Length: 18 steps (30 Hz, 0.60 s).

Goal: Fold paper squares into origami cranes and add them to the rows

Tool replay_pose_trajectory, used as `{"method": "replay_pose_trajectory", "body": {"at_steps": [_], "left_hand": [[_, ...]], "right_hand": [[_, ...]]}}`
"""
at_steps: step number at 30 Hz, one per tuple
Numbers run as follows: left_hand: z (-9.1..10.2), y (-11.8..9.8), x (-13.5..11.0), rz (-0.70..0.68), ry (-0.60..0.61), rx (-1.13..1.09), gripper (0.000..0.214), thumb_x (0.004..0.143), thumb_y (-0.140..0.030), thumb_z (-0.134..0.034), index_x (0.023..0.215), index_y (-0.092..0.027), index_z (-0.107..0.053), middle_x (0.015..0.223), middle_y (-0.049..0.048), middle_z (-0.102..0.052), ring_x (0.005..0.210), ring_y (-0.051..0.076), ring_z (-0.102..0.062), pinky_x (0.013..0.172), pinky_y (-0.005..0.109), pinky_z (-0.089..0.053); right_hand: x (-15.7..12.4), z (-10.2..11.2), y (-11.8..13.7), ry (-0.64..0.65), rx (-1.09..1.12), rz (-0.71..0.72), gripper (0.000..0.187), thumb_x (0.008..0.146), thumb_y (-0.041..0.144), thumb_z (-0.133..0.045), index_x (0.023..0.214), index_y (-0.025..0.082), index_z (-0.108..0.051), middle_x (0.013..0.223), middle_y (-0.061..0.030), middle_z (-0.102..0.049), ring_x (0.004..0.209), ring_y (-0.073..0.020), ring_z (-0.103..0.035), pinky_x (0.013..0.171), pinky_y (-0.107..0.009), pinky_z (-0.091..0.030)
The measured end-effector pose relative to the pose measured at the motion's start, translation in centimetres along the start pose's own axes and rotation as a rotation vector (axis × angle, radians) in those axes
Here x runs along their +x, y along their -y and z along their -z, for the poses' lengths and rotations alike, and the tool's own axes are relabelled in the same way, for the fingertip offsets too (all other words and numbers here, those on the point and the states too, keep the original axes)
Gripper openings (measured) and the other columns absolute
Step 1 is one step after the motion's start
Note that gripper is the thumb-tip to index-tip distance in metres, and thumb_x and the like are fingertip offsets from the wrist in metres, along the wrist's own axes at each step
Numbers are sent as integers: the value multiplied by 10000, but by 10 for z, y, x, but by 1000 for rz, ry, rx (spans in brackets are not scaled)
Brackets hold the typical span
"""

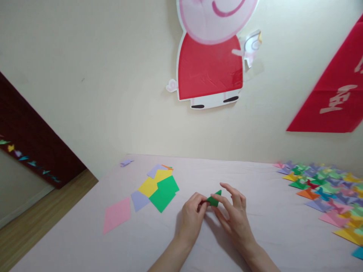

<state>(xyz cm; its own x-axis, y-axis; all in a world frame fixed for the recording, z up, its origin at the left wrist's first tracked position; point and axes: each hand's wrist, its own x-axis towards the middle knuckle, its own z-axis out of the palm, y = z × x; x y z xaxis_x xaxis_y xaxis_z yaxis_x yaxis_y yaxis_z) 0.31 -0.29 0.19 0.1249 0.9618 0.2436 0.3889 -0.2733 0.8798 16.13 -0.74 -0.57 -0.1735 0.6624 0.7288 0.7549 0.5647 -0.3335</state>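
A small piece of folded green paper (214, 200) is held just above the table, between my two hands. My left hand (193, 213) pinches its left corner with thumb and fingers. On the other side, my right hand (234, 211) has its index finger against the paper's right part and its thumb below, while the other fingers stick out. Left of my hands lie loose paper squares: green sheets (163, 196), yellow sheets (149, 186), a purple sheet (139, 201) and a pink sheet (117, 214).
Rows of folded paper figures (320, 189) in many colours cover the right side of the table (263, 196). A small purple folded paper (126, 163) sits at the far left corner. Behind stands a wall with a pig cutout (210, 68) and a red banner (326, 94).
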Motion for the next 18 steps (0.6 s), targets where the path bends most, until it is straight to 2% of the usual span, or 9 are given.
{"method": "replay_pose_trajectory", "body": {"at_steps": [5,12,15,18], "left_hand": [[1,0,0,-34,-28,19,158,880,-145,-539,742,-204,-590,788,-7,-586,788,165,-566,706,261,-412],[1,1,0,-101,-42,47,170,896,-145,-539,754,-209,-607,812,11,-619,830,185,-570,751,294,-432],[1,1,-2,-172,-27,162,191,919,-132,-508,793,-218,-623,836,18,-637,854,196,-563,775,319,-430],[5,0,-1,-278,-14,339,177,923,-118,-528,837,-220,-644,860,21,-653,846,199,-554,764,334,-415]], "right_hand": [[-1,-1,-3,13,-12,-19,173,898,205,-556,1042,283,-612,1365,-87,-451,1193,-312,-434,960,-497,-392],[-4,-1,-6,41,13,-28,158,884,220,-570,1009,291,-637,1307,-68,-545,1176,-295,-475,956,-461,-401],[-4,-1,-6,17,53,-26,238,887,230,-568,1112,291,-611,1337,-77,-536,1207,-290,-471,978,-460,-396],[-6,-4,-8,51,132,-79,241,897,280,-569,1131,303,-623,1313,-74,-563,1207,-290,-484,992,-470,-389]]}}
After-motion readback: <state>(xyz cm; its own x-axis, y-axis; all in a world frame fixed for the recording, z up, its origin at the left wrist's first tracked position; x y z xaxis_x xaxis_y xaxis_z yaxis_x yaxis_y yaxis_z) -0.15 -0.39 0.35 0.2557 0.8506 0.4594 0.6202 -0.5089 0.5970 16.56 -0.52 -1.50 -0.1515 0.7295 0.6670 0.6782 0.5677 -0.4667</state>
